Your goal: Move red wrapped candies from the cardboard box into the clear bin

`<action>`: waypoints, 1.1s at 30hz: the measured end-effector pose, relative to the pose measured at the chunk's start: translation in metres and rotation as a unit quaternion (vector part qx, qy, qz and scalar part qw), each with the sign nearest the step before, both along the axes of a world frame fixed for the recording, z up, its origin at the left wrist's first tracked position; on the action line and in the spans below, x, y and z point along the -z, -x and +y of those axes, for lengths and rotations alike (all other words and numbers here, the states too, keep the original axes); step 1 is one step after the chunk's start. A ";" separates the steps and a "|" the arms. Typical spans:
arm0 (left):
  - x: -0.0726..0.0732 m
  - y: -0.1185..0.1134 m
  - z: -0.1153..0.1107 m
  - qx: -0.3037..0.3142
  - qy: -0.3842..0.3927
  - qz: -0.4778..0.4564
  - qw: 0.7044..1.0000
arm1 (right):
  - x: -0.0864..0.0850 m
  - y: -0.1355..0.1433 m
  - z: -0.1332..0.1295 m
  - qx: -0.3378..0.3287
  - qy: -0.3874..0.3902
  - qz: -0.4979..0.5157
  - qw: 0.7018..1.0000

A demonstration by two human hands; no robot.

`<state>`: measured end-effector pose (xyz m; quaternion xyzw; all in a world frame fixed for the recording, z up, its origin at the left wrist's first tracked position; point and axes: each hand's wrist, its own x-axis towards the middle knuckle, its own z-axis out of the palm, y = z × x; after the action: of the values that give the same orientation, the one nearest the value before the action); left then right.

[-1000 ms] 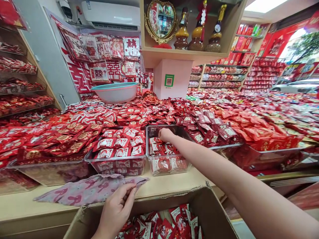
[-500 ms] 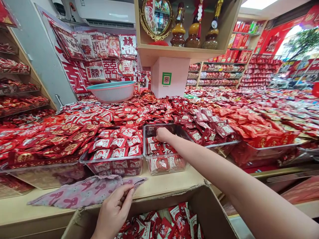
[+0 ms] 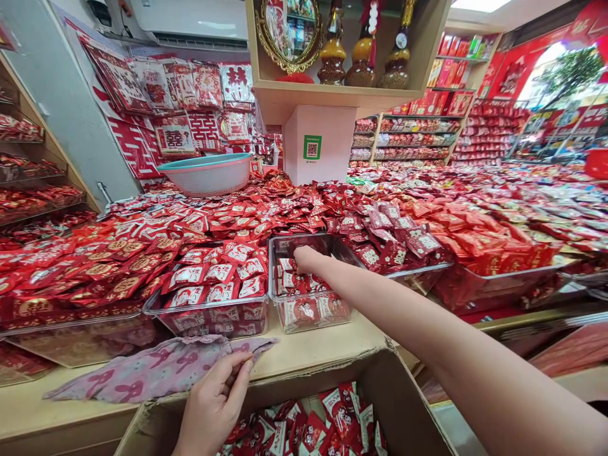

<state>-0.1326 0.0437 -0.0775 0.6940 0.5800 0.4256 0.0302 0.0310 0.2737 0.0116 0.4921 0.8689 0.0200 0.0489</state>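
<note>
Running lengthwise away, the clear bin (image 3: pixel 311 296) surrounds the right hand (image 3: pixel 305 258).

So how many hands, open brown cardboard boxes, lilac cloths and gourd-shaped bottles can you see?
Bare hands, left and right: 2
Open brown cardboard box: 1
Pink-patterned lilac cloth: 1
Amber-and-brown gourd-shaped bottles: 3
Total: 7

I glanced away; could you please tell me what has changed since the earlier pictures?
The view shifted slightly rightward; a red object entered at right, and the white car outside left view. The right hand stays in the clear bin, the left hand over the carton. No grasp or release shows.
</note>
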 end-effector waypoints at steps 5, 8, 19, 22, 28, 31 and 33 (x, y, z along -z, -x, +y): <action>0.001 0.001 -0.001 0.004 0.000 0.004 1.000 | -0.003 0.000 -0.003 -0.009 -0.001 0.005 1.000; 0.000 0.002 -0.001 0.003 -0.005 0.010 1.000 | -0.010 -0.001 -0.010 -0.004 -0.002 0.021 1.000; -0.002 0.001 -0.002 0.012 0.001 0.007 1.000 | -0.016 -0.011 -0.020 0.030 0.015 0.081 0.996; -0.001 0.002 -0.002 0.009 0.005 0.002 1.000 | -0.020 -0.013 -0.026 0.018 0.049 0.051 0.997; 0.003 0.003 -0.001 0.015 0.013 -0.014 1.000 | -0.023 -0.008 -0.036 -0.048 0.077 -0.009 0.996; 0.003 0.002 -0.001 0.012 0.011 -0.013 1.000 | -0.016 -0.008 -0.029 -0.064 0.085 0.016 0.994; 0.002 0.001 -0.001 0.009 0.008 -0.009 1.000 | -0.011 -0.008 -0.025 -0.068 0.092 0.040 0.993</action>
<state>-0.1340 0.0428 -0.0792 0.6951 0.5765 0.4271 0.0451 0.0392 0.2486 0.0227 0.4259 0.8997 -0.0766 0.0579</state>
